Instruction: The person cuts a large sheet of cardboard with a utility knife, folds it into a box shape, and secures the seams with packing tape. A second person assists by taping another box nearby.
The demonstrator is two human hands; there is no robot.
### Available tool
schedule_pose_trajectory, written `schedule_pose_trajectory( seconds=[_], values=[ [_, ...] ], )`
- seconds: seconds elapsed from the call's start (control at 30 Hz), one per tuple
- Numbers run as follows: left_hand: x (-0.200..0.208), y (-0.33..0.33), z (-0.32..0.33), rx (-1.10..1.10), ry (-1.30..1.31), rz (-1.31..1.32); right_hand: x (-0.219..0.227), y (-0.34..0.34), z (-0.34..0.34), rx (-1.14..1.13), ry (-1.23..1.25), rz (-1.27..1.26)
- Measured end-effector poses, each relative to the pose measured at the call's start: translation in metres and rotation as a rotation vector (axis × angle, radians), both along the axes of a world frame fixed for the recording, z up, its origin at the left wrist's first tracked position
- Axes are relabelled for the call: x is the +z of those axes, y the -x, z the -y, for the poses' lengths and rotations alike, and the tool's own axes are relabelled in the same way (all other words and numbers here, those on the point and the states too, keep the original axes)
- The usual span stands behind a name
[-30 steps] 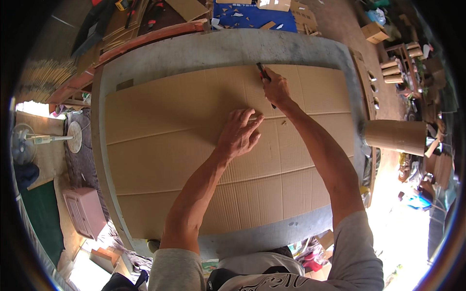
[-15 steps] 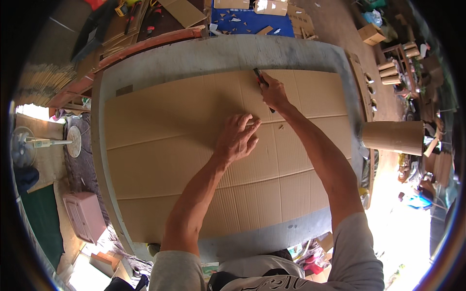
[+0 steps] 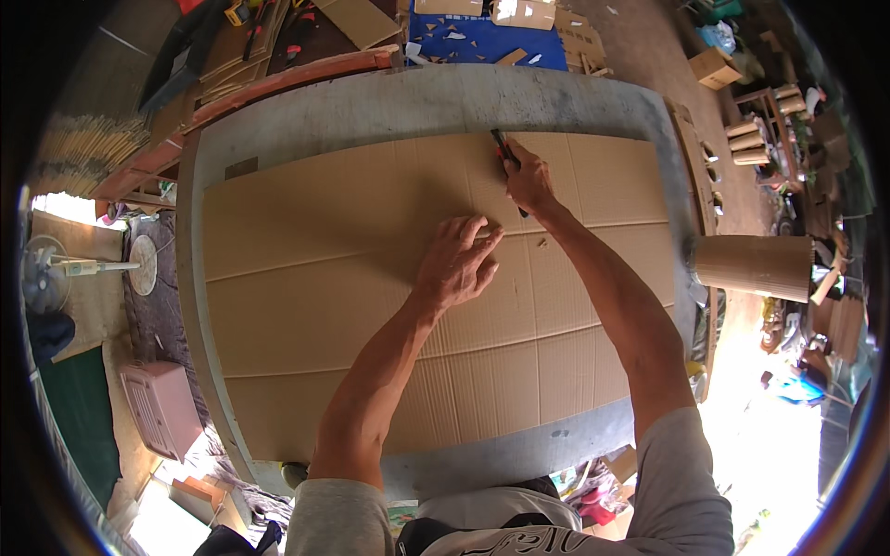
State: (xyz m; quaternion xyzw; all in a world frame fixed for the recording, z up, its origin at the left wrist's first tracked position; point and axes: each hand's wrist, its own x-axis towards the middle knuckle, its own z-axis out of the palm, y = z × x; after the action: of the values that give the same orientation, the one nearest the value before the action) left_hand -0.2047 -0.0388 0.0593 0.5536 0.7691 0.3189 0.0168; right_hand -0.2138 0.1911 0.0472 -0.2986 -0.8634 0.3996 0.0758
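Observation:
A large sheet of brown cardboard (image 3: 315,315), scored with long creases and crossing lines, lies flat on a grey table (image 3: 371,104). My left hand (image 3: 456,264) rests on the middle of the sheet, fingers spread, holding nothing. Farther off and to the right, my right hand (image 3: 530,180) is closed round a black and red utility knife (image 3: 503,148). The knife's front end is by the sheet's far edge, and its rear end pokes out below my fist. Whether the blade touches the cardboard cannot be made out. A tiny cardboard scrap (image 3: 543,244) lies near my right wrist.
Beyond the table is a blue surface (image 3: 482,42) scattered with offcuts. A cardboard roll (image 3: 756,266) juts out at the right edge. To the left stand a fan (image 3: 46,269) and a pink plastic box (image 3: 159,408). A red-brown beam (image 3: 297,79) runs along the far left.
The whole view has shifted slightly. Both hands stay in nearly the same place on the cardboard, the right one still round the knife.

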Motion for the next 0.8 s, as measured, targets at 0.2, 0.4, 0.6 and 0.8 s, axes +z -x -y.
schedule_pose_trajectory(
  seconds=[0.2, 0.4, 0.6, 0.8],
  values=[
    [-0.002, 0.001, 0.001, 0.001, 0.011, 0.008, 0.027, 0.010, 0.017, 0.062, -0.217, 0.156],
    [0.002, -0.001, 0.002, 0.035, 0.064, 0.041, 0.043, 0.025, 0.029, 0.142, -0.414, 0.368],
    [0.007, 0.000, 0.002, 0.065, 0.025, 0.032, 0.049, 0.044, 0.012, 0.254, -0.447, 0.589],
    [0.000, 0.000, 0.005, 0.068, -0.096, 0.067, 0.066, 0.057, -0.006, 0.326, -0.161, 0.597]
  ],
)
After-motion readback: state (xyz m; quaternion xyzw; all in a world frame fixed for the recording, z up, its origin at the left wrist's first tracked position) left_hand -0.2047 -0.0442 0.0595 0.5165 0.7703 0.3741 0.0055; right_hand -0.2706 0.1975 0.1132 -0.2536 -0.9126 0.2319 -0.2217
